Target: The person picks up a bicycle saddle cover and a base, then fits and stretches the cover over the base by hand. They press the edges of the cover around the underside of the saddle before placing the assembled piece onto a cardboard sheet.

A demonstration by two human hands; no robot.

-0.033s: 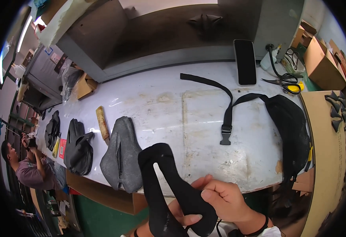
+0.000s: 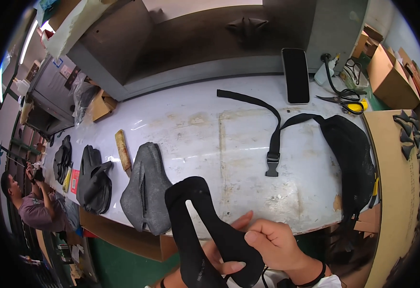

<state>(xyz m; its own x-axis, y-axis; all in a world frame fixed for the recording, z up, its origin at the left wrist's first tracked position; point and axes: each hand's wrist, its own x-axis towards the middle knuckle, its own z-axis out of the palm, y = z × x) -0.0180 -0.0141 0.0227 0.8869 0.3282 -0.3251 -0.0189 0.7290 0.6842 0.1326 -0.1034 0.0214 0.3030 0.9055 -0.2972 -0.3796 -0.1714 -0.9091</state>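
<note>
A black bicycle saddle (image 2: 188,194) with a long slot down its middle is held at the table's near edge, narrow nose pointing away. My left hand (image 2: 227,264) grips it from beneath, the thumb showing by the slot and most fingers hidden. At its right edge my right hand (image 2: 277,242) pinches the black surface between thumb and bent fingers. Just left of the saddle lies a grey saddle-shaped cover (image 2: 147,192) with a slit. Further left are a folded black cover (image 2: 95,180) and a smaller dark piece (image 2: 63,161).
A worn wooden-handled tool (image 2: 122,151) lies behind the grey cover. Toward the right are a black buckled strap (image 2: 273,144), a black waist bag (image 2: 351,158), a phone (image 2: 296,79) and scissors (image 2: 347,100). Cardboard (image 2: 390,192) borders the table. Another person (image 2: 39,206) is at far left.
The saddle's nose has tipped slightly toward me and to the left. Both hands keep their hold, and the whole view has shifted a little.
</note>
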